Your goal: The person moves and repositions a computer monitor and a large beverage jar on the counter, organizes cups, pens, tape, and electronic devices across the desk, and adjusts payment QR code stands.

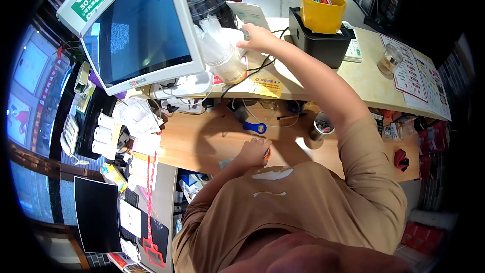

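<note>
My left hand (253, 152) is low over the wooden lower desk (202, 131), fingers curled around a small round object with an orange edge (268, 152), mostly hidden. Just beyond it lies a blue bottle opener (254, 128). My right hand (257, 38) reaches across the upper counter (298, 82), thumb and finger apart, beside a white cup-like item (233, 35); whether they touch it is unclear. That item stands next to a clear plastic container (222, 60) with plastic bags in it, right of the large monitor (144, 30).
A black box (321, 40) carries a yellow pen bin (323, 12). Black cables (262, 65) cross the counter near a yellow card (265, 86). A glass jar (389, 59) stands at the right, a metal cup (322, 126) on the lower desk. Papers (136, 116) lie left.
</note>
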A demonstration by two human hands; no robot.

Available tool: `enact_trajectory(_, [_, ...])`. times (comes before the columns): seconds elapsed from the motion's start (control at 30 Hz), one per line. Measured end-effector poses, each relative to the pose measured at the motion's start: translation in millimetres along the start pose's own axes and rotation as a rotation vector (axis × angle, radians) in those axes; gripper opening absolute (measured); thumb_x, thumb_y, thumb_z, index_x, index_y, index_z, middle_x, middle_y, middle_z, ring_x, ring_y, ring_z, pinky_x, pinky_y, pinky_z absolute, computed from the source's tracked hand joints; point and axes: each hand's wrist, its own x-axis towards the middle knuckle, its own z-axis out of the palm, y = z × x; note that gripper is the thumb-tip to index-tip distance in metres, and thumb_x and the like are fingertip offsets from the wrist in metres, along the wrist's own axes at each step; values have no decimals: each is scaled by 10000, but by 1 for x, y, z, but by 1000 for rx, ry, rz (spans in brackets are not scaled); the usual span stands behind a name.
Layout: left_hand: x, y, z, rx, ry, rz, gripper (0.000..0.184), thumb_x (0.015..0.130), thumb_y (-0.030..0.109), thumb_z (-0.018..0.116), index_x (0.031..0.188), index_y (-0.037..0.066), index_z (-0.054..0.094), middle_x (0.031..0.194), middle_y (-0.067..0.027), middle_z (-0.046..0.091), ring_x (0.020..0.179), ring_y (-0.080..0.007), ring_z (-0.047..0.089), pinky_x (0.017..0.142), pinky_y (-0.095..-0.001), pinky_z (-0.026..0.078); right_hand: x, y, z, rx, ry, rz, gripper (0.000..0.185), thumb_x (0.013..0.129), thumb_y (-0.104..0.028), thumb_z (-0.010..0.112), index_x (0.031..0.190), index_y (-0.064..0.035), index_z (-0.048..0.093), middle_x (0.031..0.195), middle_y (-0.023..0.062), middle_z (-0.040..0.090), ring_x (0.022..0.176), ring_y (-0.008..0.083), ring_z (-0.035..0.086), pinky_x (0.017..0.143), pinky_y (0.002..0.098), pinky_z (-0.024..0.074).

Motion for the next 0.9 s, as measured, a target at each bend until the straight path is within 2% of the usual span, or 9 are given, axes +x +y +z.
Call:
enact_trajectory(0.17, [-3, -24, 24, -15, 53, 50, 573, 662, 194, 657, 1205, 86, 511, 1053, -135, 582, 991, -326, 561, 788, -446, 464, 33, 17, 37, 15, 39, 4, 639, 687, -385, 737, 1123, 31, 523, 1051, 221, 609, 993, 326, 586, 850, 365, 455])
enact_trajectory(0.2, [-3, -27, 28, -21, 65, 61, 589, 665, 199, 667, 1220, 88, 503, 1068, -136, 582, 1005, -332, 558, 801, -450, 461, 35, 15, 41, 7, 128, -3, 527, 668, -375, 740, 973, 18, 566, 942, 199, 633, 892, 324, 607, 779, 367, 470])
enact_trajectory(0.3, [-2, -38, 33, -76, 147, 164, 624, 668, 232, 704, 1237, 88, 495, 1127, -142, 570, 1058, -353, 539, 840, -460, 448, 34, 16, 35, -14, 145, -7, 508, 667, -399, 755, 883, 22, 570, 862, 191, 630, 830, 315, 608, 735, 375, 467])
enact_trajectory(0.4, [-12, -31, -6, -157, 218, 232, 588, 667, 271, 702, 1174, 19, 541, 1127, -180, 581, 1057, -379, 533, 902, -403, 421, 29, 17, 15, 35, 223, 78, 546, 666, -453, 769, 824, 26, 560, 803, 190, 623, 760, 289, 613, 687, 357, 471])
enact_trajectory(0.5, [-14, -34, -46, -435, 444, 292, 472, 699, 207, 709, 1106, 3, 585, 1098, -182, 599, 1043, -349, 551, 904, -390, 427, 32, 31, 10, -36, 292, 161, 527, 688, -414, 763, 875, 29, 549, 825, 187, 630, 775, 289, 622, 698, 359, 476])
enact_trajectory(0.6, [-18, -33, -103, -462, 734, 135, 324, 732, 45, 689, 1048, 31, 621, 921, -124, 638, 728, -197, 621, 647, -277, 518, 32, 38, 13, 11, 346, 247, 527, 701, -399, 754, 924, 25, 535, 851, 189, 634, 797, 299, 625, 719, 365, 479])
enact_trajectory(0.7, [-23, -44, -140, -399, 933, -44, 317, 740, 23, 685, 1049, 44, 619, 847, -89, 621, 700, -139, 595, 619, -247, 500, 34, 41, 18, -7, 305, 264, 535, 709, -387, 748, 967, 23, 521, 877, 195, 634, 825, 310, 626, 744, 373, 481])
enact_trajectory(0.77, [-21, -56, -147, -475, 956, -161, 361, 744, 12, 682, 1094, 49, 599, 879, -72, 611, 701, -121, 574, 633, -230, 488, 34, 41, 21, -19, 312, 239, 548, 704, -362, 750, 999, 37, 518, 908, 210, 632, 867, 325, 626, 772, 377, 483])
enact_trajectory(0.9, [-8, -72, -158, -528, 1102, -91, 502, 742, 0, 685, 1210, 25, 502, 1075, -93, 545, 839, -122, 542, 646, -218, 479, 37, 40, 22, 11, 336, 210, 534, 703, -301, 753, 1018, 55, 509, 953, 232, 626, 906, 339, 621, 798, 382, 483])
